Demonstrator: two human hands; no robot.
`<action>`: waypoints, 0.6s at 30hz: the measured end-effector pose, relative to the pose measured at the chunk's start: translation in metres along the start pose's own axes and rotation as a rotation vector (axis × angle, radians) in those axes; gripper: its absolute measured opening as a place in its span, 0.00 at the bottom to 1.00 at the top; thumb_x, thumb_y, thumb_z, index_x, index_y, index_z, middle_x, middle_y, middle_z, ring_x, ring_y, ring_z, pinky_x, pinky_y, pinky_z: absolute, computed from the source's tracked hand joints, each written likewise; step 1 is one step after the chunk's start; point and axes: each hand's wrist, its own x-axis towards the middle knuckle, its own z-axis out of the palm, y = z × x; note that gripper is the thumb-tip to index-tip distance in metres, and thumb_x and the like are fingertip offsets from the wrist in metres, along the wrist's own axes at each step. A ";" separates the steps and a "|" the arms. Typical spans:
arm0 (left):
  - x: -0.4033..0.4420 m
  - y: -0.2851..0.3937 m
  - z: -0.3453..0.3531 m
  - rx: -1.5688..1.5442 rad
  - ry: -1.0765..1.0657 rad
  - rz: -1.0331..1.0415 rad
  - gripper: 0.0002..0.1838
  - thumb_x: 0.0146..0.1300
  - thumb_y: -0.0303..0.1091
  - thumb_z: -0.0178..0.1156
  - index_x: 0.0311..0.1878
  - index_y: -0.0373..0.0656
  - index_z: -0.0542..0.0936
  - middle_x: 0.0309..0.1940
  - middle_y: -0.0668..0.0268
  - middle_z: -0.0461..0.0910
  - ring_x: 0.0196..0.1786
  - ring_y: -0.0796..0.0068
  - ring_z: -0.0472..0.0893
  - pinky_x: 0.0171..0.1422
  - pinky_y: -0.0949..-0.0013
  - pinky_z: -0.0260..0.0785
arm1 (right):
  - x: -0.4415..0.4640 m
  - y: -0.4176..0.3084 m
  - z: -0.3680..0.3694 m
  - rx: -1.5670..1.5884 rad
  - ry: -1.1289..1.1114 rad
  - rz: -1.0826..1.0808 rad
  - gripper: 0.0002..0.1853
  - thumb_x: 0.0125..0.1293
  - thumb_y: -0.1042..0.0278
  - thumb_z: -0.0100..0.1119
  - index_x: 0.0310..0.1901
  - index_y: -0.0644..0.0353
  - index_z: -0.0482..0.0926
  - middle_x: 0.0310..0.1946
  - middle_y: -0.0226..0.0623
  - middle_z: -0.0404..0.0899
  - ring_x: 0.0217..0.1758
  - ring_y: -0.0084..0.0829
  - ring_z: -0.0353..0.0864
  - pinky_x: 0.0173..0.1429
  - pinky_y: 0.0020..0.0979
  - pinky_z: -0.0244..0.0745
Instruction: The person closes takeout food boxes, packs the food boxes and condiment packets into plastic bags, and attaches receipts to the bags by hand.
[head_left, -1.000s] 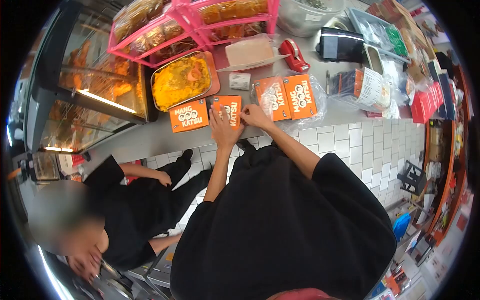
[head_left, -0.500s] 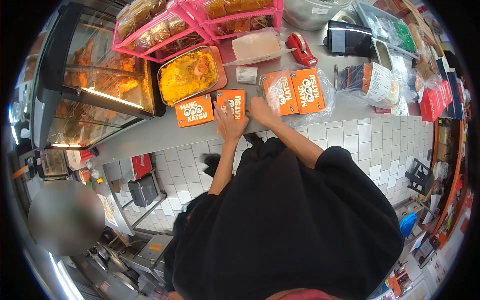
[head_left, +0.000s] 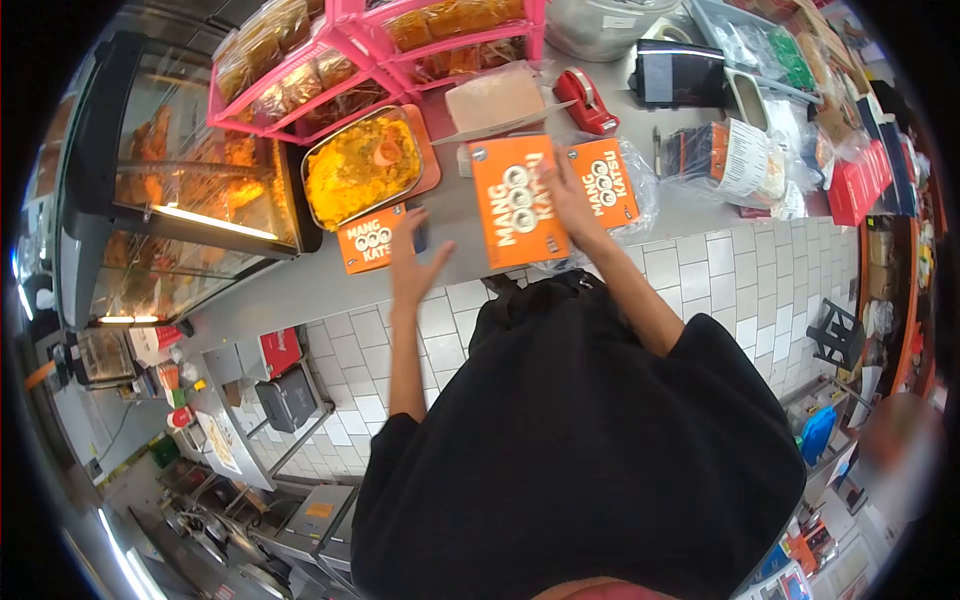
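Orange box, right of the tray, could slip: your right hand's fingers grip one side, while your left hand, fingers spread, holds nothing.

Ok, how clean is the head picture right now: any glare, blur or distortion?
Head view: strong fisheye bending with black corners; a bright strip glares across the display cabinet; the left hand looks slightly soft; a round blurred patch covers part of the right edge; big lettering on the orange box in the right hand stays legible.
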 end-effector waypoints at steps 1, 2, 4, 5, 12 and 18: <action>-0.002 -0.022 -0.016 0.196 -0.074 -0.025 0.35 0.52 0.43 0.78 0.61 0.41 0.76 0.66 0.51 0.72 0.71 0.51 0.68 0.72 0.52 0.64 | -0.001 -0.019 -0.018 0.003 0.051 0.084 0.30 0.80 0.53 0.51 0.75 0.62 0.60 0.62 0.43 0.74 0.62 0.27 0.75 0.65 0.30 0.71; -0.012 -0.041 -0.027 0.345 -0.094 -0.062 0.35 0.50 0.40 0.79 0.61 0.42 0.76 0.65 0.53 0.72 0.70 0.48 0.68 0.71 0.52 0.64 | -0.001 -0.029 -0.036 0.015 0.108 0.164 0.30 0.80 0.53 0.51 0.74 0.63 0.62 0.61 0.42 0.74 0.61 0.26 0.76 0.65 0.29 0.72; -0.024 -0.068 -0.042 0.511 -0.114 0.016 0.34 0.48 0.37 0.79 0.60 0.43 0.77 0.65 0.55 0.73 0.69 0.48 0.69 0.70 0.53 0.65 | 0.006 -0.026 -0.072 0.083 0.072 0.153 0.29 0.80 0.53 0.50 0.74 0.63 0.63 0.60 0.44 0.75 0.62 0.26 0.74 0.67 0.30 0.70; -0.030 -0.080 -0.040 0.564 -0.113 0.037 0.35 0.48 0.37 0.79 0.60 0.44 0.78 0.65 0.55 0.73 0.68 0.49 0.70 0.69 0.53 0.65 | 0.009 -0.022 -0.091 0.115 0.058 0.150 0.29 0.80 0.53 0.49 0.74 0.63 0.63 0.60 0.45 0.76 0.63 0.27 0.73 0.68 0.31 0.69; -0.022 -0.116 -0.055 0.532 -0.238 0.051 0.38 0.44 0.43 0.81 0.62 0.49 0.79 0.64 0.54 0.73 0.66 0.51 0.72 0.70 0.54 0.64 | -0.011 0.021 -0.113 -1.094 0.289 -0.031 0.58 0.52 0.38 0.74 0.79 0.50 0.53 0.76 0.62 0.51 0.74 0.65 0.59 0.66 0.64 0.66; -0.015 -0.107 -0.052 0.479 -0.177 0.250 0.40 0.39 0.48 0.82 0.59 0.48 0.81 0.75 0.48 0.61 0.75 0.44 0.62 0.75 0.46 0.53 | -0.040 0.002 -0.094 -1.346 0.251 0.083 0.62 0.41 0.48 0.81 0.78 0.52 0.56 0.78 0.59 0.48 0.67 0.57 0.68 0.61 0.61 0.70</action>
